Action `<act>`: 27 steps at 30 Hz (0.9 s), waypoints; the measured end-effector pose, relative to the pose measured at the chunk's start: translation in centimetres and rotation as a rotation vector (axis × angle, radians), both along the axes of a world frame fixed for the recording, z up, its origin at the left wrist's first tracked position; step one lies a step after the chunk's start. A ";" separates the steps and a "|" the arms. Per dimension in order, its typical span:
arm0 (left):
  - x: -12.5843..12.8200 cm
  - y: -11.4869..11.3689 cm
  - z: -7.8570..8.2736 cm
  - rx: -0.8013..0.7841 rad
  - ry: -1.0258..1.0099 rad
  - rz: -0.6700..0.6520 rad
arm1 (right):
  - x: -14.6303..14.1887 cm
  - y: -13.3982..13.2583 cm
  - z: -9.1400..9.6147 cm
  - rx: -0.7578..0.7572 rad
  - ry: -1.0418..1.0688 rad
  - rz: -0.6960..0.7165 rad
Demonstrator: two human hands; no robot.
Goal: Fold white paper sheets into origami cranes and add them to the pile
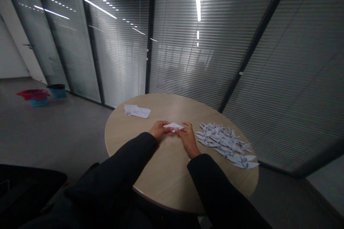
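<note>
Sleeves of a black jacket (126, 161) run forward from the bottom of the view, both forearms angling inward so that the wrists converge over the middle of a round wood-topped worktop (166, 175). The left hand (159, 129) lies low and reaches toward the right, while the right hand (188, 137) comes in from the other side, its wrist bare above the cuff. Between them sits a folded white paper (173, 126), a flat triangle with its point to the left. The fingers (185, 126) of both hands are closed on it, the left ones pinching one end and the right ones the other, so the paper is gripped from both sides. Whether it touches the worktop cannot be told.

Just beside the right hand, a spread of overlapping paper cranes (224, 142) covers the worktop toward its right edge. Near the far edge, to the left, lies a small stack of loose white paper sheets (137, 111). Beyond the worktop stands a glass partition with slatted blinds (268, 78). Well off to the left, on the grey floor (67, 132), are a blue bin (57, 92) and a blue tub draped with red cloth (33, 94).
</note>
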State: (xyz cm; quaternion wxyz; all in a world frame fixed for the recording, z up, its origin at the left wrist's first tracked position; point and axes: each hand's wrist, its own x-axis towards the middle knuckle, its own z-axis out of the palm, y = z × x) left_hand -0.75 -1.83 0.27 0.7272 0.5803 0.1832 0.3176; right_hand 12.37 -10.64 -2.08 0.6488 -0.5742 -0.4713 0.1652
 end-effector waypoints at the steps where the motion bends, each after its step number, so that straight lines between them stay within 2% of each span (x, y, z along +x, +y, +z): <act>1: 0.0 0.0 0.1 0.000 0.003 0.004 | 0.0 -0.1 0.1 -0.016 0.056 0.033; 6: -0.2 -0.3 0.6 -0.026 0.028 0.028 | -0.2 -0.8 0.9 0.001 0.187 0.060; 20: -0.2 -0.6 0.9 0.044 0.085 0.121 | -0.7 -0.9 1.3 -0.030 0.205 0.081; 27: 0.0 -0.4 0.7 0.036 0.050 0.108 | -0.7 -1.3 1.8 -0.040 0.262 0.089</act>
